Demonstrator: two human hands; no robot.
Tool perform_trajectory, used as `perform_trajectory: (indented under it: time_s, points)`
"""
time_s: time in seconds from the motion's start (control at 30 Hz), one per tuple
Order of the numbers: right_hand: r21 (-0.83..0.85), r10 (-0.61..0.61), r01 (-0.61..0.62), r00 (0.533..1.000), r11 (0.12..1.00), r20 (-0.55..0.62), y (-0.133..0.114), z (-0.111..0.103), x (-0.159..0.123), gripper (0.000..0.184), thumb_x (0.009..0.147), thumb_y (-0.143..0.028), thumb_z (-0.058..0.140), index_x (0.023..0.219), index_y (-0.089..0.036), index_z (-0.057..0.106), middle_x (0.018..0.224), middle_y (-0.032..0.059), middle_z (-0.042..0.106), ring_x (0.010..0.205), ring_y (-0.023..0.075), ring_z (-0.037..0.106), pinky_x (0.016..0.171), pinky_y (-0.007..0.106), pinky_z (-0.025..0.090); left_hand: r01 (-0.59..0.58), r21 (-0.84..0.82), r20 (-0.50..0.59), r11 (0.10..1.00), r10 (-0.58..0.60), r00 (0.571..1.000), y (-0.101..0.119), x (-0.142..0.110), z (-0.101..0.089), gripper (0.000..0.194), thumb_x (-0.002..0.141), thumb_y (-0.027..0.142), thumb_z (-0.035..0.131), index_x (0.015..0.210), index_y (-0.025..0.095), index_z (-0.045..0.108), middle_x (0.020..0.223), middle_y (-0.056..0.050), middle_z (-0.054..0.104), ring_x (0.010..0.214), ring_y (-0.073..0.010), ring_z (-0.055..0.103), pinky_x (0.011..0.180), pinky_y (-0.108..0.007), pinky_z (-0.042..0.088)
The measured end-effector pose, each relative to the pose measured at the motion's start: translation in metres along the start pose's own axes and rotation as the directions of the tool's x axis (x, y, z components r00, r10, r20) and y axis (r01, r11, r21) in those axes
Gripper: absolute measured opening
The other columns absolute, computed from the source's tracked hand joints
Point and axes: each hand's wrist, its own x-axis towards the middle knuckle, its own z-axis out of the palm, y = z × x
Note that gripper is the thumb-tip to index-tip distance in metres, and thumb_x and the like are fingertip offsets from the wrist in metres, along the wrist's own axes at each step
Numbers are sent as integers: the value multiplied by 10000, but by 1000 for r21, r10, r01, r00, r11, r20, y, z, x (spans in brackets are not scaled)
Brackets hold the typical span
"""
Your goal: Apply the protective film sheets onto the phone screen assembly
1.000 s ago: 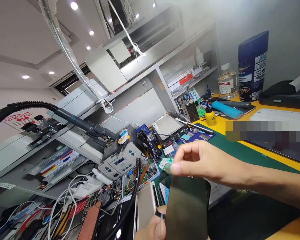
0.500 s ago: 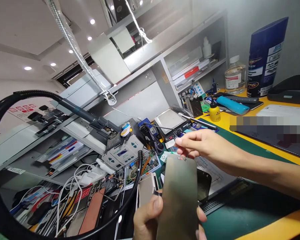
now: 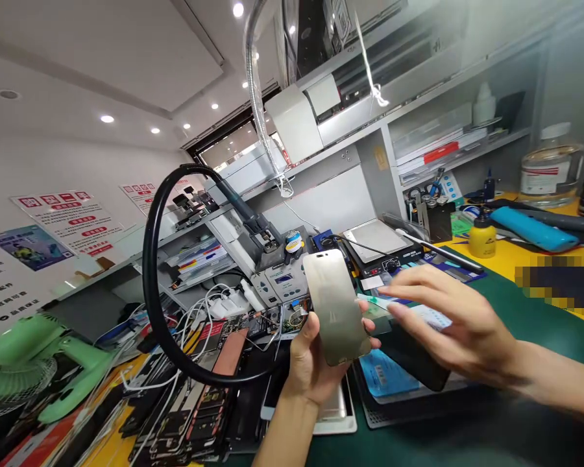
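Observation:
My left hand (image 3: 316, 366) holds a thin grey-gold glass screen protector sheet (image 3: 335, 306) upright by its lower edges, above the bench. My right hand (image 3: 450, 321) hovers just to the right of the sheet with fingers spread and nothing in it, fingertips close to the sheet's right edge. A dark phone (image 3: 411, 360) lies on the green mat (image 3: 525, 324) under my right hand, partly hidden by it. A light-blue packet (image 3: 384, 376) lies beside the phone.
A black flexible hose (image 3: 150, 285) arcs over the left of the bench to a soldering station (image 3: 282, 279). Circuit boards and cables (image 3: 209, 363) crowd the left. A hot plate (image 3: 377, 240), yellow bottle (image 3: 481, 237), blue tool (image 3: 533, 228) and green fan (image 3: 24, 370) stand around.
My left hand has raised the sheet and tilted it upright. My right hand let go of its top edge and moved right with fingers spread. The view swung left.

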Motion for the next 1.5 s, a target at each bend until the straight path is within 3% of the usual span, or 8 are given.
perform_trajectory:
  time_s: [0.13,0.2,0.4,0.6,0.8,1.07,1.2,1.5]
  points:
    - [-243,-205,225,973,944,102,-5,4,1,526,889,-303,658,1387,-148,599,1496,243,437,1436,463,334,1111,650,354,44,-47,20,998,-43,999,-8,2,2,429,881,443,655,1167,133,733,1107,-125,763,986,-296,704,946,-432,509]
    - [-292,-218,260,961,920,168,-8,4,1,542,887,-348,661,1396,-170,605,1585,227,324,1485,490,219,1133,686,302,60,-63,17,996,-59,998,-9,2,1,411,875,429,643,1149,138,738,1017,-112,780,962,-301,714,954,-446,496]
    - [-287,-298,377,912,881,282,-14,6,-8,517,888,-361,678,1383,-228,617,1665,158,225,1506,473,175,1154,720,224,45,-58,4,997,-45,999,-1,1,-4,511,880,463,596,1235,106,685,1220,-150,724,1067,-322,671,1038,-507,424]
    - [-230,-353,425,888,876,296,-18,10,-12,466,867,-319,698,1321,-224,657,1653,152,258,1503,469,190,1157,728,221,32,-46,38,998,-30,999,4,-2,-7,531,825,441,677,1263,142,667,1137,-122,751,1005,-299,694,964,-431,462]
    - [-194,-389,444,882,875,268,-23,9,-13,405,840,-289,718,1238,-219,699,1616,149,339,1483,461,255,1152,715,264,31,-47,74,998,-27,997,6,-4,-5,576,812,468,693,1307,179,647,1154,-104,752,1070,-337,681,1061,-513,401]
    - [-287,-366,407,911,867,189,-20,12,-5,659,827,-425,723,1395,-123,582,1599,245,298,1477,511,224,1129,748,253,54,-50,108,997,-49,993,4,-5,-10,550,820,469,695,1274,160,672,1270,-148,703,1182,-379,627,1065,-574,409]
    - [-256,-379,420,904,870,197,-20,12,-6,571,836,-412,725,1344,-171,632,1571,229,342,1480,492,227,1115,751,266,56,-70,95,996,-49,994,3,-5,-13,555,838,468,683,1296,156,659,1264,-141,712,1114,-330,664,1037,-543,458]
    - [-120,-409,433,895,893,179,-26,9,-10,343,808,-282,716,1122,-146,734,1433,233,523,1418,454,368,1094,717,335,52,-122,46,991,-46,998,0,-3,-1,495,869,478,649,1223,136,702,1099,-142,767,1198,-373,637,1067,-517,441]
